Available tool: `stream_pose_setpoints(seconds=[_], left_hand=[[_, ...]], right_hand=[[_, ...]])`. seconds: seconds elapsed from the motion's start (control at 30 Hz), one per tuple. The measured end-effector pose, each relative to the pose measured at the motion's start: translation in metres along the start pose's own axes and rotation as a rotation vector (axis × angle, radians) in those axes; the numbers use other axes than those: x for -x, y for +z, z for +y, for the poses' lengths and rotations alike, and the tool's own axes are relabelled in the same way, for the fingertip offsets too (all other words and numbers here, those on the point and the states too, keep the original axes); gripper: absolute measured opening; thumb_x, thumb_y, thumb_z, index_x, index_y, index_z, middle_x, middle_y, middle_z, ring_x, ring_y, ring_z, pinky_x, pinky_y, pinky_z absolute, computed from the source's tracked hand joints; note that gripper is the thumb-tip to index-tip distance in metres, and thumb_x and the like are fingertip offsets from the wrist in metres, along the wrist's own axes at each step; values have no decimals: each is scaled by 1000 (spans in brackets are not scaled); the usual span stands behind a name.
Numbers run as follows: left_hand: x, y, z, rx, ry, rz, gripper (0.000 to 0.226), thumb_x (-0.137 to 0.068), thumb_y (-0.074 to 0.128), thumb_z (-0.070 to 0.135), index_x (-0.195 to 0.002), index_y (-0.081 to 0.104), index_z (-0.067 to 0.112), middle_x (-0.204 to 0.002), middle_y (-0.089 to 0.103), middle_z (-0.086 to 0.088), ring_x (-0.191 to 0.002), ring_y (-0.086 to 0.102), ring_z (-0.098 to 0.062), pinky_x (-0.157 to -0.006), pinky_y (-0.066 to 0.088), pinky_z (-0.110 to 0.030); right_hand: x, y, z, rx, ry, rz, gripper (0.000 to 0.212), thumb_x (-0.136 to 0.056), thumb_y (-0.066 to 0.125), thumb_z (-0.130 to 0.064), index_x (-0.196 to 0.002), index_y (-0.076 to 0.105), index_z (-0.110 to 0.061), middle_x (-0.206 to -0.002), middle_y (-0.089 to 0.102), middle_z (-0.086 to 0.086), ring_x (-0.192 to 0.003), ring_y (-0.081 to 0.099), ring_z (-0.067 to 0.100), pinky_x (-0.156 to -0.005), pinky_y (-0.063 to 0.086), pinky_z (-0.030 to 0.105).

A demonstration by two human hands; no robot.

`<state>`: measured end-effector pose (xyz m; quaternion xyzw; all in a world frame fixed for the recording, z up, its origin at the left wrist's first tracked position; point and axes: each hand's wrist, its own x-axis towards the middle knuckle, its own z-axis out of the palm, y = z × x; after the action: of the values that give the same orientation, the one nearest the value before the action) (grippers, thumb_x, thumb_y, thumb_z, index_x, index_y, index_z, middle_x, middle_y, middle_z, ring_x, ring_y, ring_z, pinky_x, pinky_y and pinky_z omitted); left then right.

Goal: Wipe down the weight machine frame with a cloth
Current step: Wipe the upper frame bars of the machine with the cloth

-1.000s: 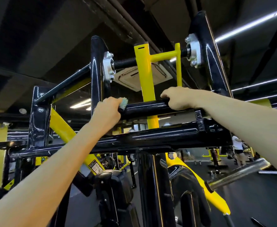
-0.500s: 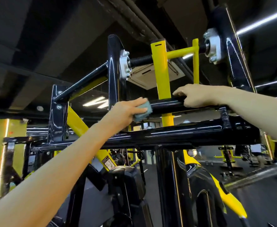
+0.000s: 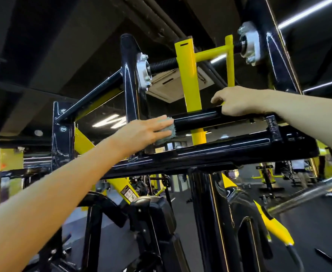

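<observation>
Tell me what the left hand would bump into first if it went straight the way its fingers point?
The left hand points right and presses the cloth against the end of the black bar, so that bar end comes first. The yellow post stands farther along, though depth is unclear.

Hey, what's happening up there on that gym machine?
A person is cleaning the weight machine frame. The left hand, fingers straight, presses a grey-green cloth against the left end of a black crossbar. The right hand rests on top of the same bar further right, just past the yellow upright, apparently for support.
</observation>
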<state>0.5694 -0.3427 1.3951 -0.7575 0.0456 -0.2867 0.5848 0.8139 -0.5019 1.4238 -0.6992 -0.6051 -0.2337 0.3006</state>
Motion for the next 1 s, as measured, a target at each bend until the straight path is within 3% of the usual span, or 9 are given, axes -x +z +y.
stream_pose_setpoints(seconds=[0.1, 0.17, 0.23, 0.33, 0.47, 0.63, 0.73, 0.83, 1.0], left_hand=[[-39, 15, 14, 136, -206, 9, 62, -63, 78, -12, -121, 64, 6, -132, 55, -22, -116, 57, -40, -77, 56, -57], [-72, 12, 29, 249, -265, 107, 42, -77, 64, -5, -117, 68, 9, -128, 59, -20, -111, 61, -38, -81, 55, -55], [-104, 6, 34, 460, -443, 188, 39, -84, 48, -2, -113, 71, 11, -124, 63, -15, -111, 62, -33, -94, 51, -43], [-151, 3, 31, 645, -632, 44, 51, -84, 43, -14, -117, 69, 15, -123, 65, -6, -120, 54, -22, -99, 38, -24], [-200, 8, 19, 653, -581, -106, 57, -82, 44, -14, -118, 68, 23, -124, 65, -5, -120, 54, -23, -98, 45, -37], [-244, 10, 36, 658, -551, -44, 62, -80, 43, -15, -120, 68, 26, -124, 65, 0, -120, 54, -18, -94, 43, -24], [-261, 9, 60, 578, -350, 14, 57, -82, 48, -11, -121, 66, 28, -130, 60, 4, -121, 52, -18, -96, 41, -30], [-269, 3, 60, 354, -93, -117, 51, -91, 51, 0, -126, 61, 35, -136, 47, 3, -122, 41, -17, -86, 42, -33], [-269, -6, 52, 297, 4, -170, 49, -92, 50, -1, -128, 60, 31, -131, 41, -5, -118, 35, -18, -77, 34, -25]], right_hand=[[4, -5, 0, -60, 31, 127, 41, -88, 43, 3, -125, 59, 1, -132, 55, 21, -121, 51, 36, -104, 43, 43], [5, -10, 4, -88, 67, 257, 36, -88, 44, 2, -118, 63, 4, -127, 58, 23, -113, 55, 38, -97, 48, 42], [7, -18, 12, -103, 107, 326, 37, -87, 45, 1, -119, 63, 2, -128, 56, 22, -111, 55, 37, -93, 49, 38], [15, -30, 36, -82, 183, 369, 43, -86, 47, -3, -128, 56, -2, -133, 49, 23, -125, 40, 40, -103, 40, 44], [32, -35, 66, -36, 277, 450, 58, -85, 50, -5, -141, 38, -14, -142, 30, 21, -133, 24, 39, -107, 31, 46], [48, -39, 100, -124, 236, 455, 68, -85, 50, 1, -146, 26, -15, -145, 24, 19, -134, 19, 37, -101, 32, 42], [53, -38, 114, -137, 193, 484, 68, -84, 54, 1, -145, 27, -14, -138, 28, 18, -129, 24, 35, -91, 34, 35], [57, -37, 127, -75, 155, 507, 66, -82, 59, -1, -141, 32, -15, -129, 33, 14, -122, 29, 31, -86, 38, 36], [68, -43, 140, -43, 154, 484, 62, -82, 56, 2, -138, 37, -14, -130, 36, 16, -123, 29, 31, -88, 39, 39]])
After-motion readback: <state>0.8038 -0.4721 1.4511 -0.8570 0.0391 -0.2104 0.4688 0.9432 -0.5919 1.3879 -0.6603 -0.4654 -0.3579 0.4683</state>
